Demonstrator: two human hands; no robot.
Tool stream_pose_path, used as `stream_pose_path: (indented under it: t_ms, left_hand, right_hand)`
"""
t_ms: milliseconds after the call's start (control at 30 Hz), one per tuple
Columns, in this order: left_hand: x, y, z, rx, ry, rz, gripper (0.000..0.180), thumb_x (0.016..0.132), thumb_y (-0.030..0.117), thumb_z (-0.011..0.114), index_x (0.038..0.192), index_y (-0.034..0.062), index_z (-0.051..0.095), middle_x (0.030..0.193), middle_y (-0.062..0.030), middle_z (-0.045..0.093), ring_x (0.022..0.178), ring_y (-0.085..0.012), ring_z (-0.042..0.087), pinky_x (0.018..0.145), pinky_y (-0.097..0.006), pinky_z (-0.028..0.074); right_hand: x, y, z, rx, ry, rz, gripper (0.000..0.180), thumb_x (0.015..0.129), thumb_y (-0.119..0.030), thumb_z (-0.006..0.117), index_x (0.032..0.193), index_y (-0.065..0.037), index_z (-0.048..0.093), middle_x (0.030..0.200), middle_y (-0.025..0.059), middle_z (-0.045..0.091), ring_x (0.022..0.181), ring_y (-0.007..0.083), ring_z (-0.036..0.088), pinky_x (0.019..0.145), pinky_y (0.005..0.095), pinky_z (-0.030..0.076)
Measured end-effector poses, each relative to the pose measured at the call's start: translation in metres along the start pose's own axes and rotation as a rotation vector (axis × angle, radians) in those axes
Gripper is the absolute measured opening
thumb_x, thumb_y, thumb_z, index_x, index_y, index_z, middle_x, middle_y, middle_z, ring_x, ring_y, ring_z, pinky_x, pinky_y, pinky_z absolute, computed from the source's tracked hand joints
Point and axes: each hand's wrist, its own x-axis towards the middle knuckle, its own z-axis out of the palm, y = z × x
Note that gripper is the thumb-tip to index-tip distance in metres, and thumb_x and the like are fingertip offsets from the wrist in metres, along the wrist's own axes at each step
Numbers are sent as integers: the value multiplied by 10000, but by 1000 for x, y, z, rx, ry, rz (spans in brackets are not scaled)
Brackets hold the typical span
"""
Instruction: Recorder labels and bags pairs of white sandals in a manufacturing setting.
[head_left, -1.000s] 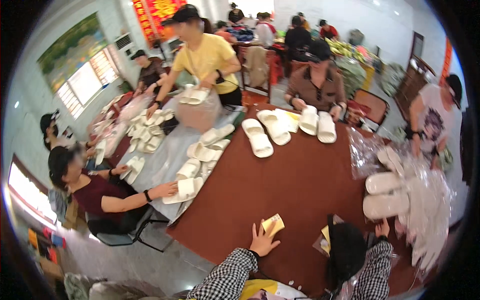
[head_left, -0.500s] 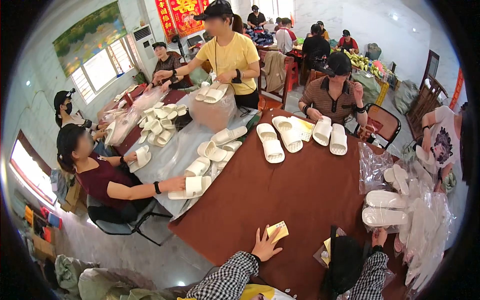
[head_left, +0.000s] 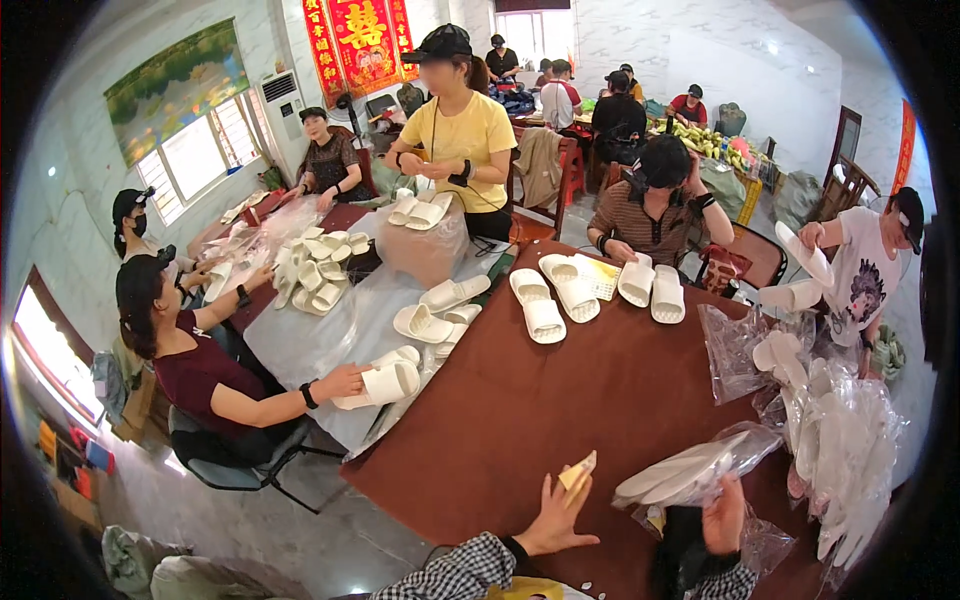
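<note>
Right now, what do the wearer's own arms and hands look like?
Left hand and right hand: bare, ungloved. Long sleeves, black-and-white checked. A black band shows at the left wrist; the right seems to have one too.

Bright light glares white at the windows (head_left: 190, 165); outer edges bow.

A brown-covered table (head_left: 470, 430) carries white slippers (head_left: 544, 325) along its far edge, a yellow sheet (head_left: 602, 279) among them, and a heap of bagged slippers (head_left: 842, 450) at right.
</note>
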Motion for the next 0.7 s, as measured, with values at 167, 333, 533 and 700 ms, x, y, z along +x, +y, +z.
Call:
stream_pose_path:
  t_ms: [167, 333, 533, 700]
  left_hand:
    - [-11, 33, -38, -327, 113, -59, 867, 825, 311, 732, 1506, 31, 274, 1460, -197, 422, 1383, -422, 327, 1133, -484, 266]
    - [-37, 26, -58, -729, -6, -213, 514, 869, 161, 681, 1344, 21, 545, 1142, -156, 681, 972, -225, 666, 869, -318, 516]
    - [-71, -79, -19, -616, 202, -773, 537, 869, 257, 699, 1338, 40, 553, 1171, -135, 676, 1026, -199, 638, 884, -330, 511]
    - [-72, -86, -48, -790, 186, -862, 672, 856, 35, 634, 1476, 60, 376, 1181, -130, 621, 931, -177, 610, 829, -288, 503]
  right_hand:
    - [-73, 15, 72, 176, -43, 263, 260, 1001, -128, 510, 1240, -34, 553, 1144, 59, 655, 1016, 153, 636, 870, 283, 548]
    - [-100, 26, 110, 214, -161, 238, 292, 990, -63, 482, 1271, 15, 484, 1219, 113, 594, 1164, 231, 572, 995, 340, 492]
    - [-75, 43, 87, -357, -181, 126, 187, 957, -58, 517, 1126, -25, 591, 1097, 39, 618, 963, 122, 591, 888, 280, 475]
    - [-61, 59, 20, -628, -175, 105, 182, 981, -100, 527, 1106, 15, 594, 1054, 41, 617, 983, 109, 570, 904, 247, 446]
